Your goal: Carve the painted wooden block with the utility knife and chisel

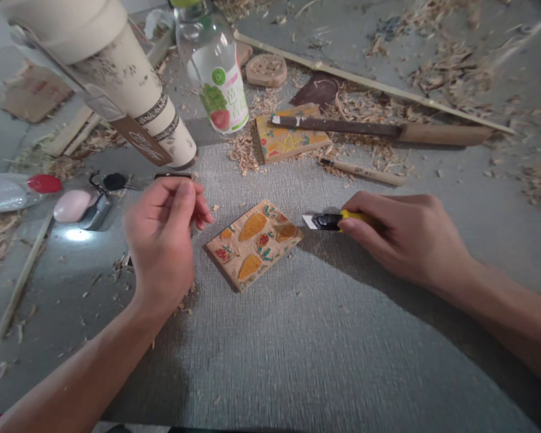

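A small wooden block point(256, 240) lies tilted on the grey cloth, its top carved and painted with orange shapes, red berries and green leaves. My right hand point(401, 237) is closed around a yellow-and-black utility knife point(327, 222). Its blade is out and points left, close to the block's right corner. Left of the block, my left hand point(165, 234) hovers with curled fingers, thumb pressed to the index finger. Whatever may be in that pinch is hidden. A dark-edged object point(173, 176) shows partly behind this hand.
Behind the block stand a cream tumbler point(121, 78) and a clear bottle point(219, 78). A second painted block point(293, 147) lies under a wooden-handled file point(342, 125), near a carving tool point(365, 172). A lit lamp point(88, 210) is at left. Wood shavings point(451, 72) are scattered around.
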